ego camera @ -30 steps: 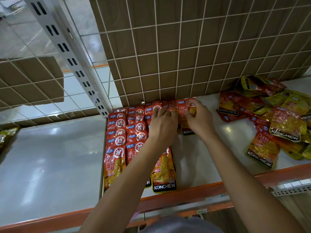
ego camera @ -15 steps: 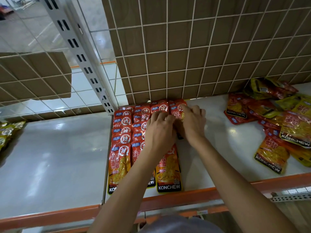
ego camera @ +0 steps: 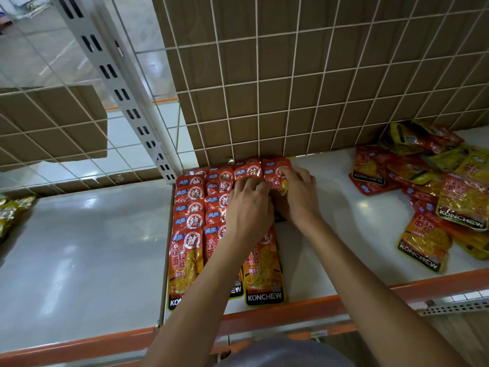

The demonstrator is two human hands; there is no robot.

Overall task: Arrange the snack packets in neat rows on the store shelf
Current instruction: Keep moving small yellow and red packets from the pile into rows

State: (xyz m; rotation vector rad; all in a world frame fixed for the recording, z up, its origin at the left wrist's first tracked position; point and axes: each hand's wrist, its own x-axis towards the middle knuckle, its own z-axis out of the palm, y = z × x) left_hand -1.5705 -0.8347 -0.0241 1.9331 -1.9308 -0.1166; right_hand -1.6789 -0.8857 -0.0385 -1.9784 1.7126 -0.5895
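The hands are drawing closer together than a second ago, closing over the packet [ego camera: 275,183] they are working in. It is sitting at the right edge of the rows [ego camera: 189,207], close to the wire grid [ego camera: 264,102] at the back, mostly hidden beneath both palms.

The right hand [ego camera: 300,200] is curling its fingers over the packet's top right corner and gripping it. The left hand [ego camera: 248,207] is lying on the left side with bent fingers — pinching or only pressing, I cannot tell.

What's worrying me: these red packets are overlapping like shingles, so I'm judging that a sideways shove could ride the new one up over its neighbour and skew the column. The left forearm is crossing the front packets too — pulling back carelessly could drag them off line.

The loose pile [ego camera: 436,197] is waiting well apart to the right on the white shelf [ego camera: 330,242].
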